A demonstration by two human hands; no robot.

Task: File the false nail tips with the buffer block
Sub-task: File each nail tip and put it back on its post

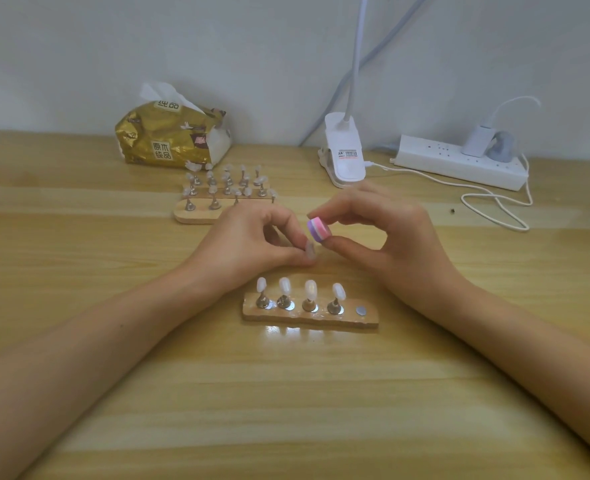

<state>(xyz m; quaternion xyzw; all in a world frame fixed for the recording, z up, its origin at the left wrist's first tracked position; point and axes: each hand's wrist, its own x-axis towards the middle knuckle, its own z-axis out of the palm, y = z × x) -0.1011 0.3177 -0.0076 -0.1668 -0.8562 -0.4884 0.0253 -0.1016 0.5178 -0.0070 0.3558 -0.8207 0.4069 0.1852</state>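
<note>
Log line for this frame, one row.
left hand: pinches nail tip | right hand: pinches buffer block, just above it | contact: unclear | near holder: four tips, one spot empty

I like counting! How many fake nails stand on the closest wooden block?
4, in one row on the wooden block: first nail, second nail, third nail, fourth nail, left to right. The spot at the right end holds none. The left hand pinches one more nail.
</note>
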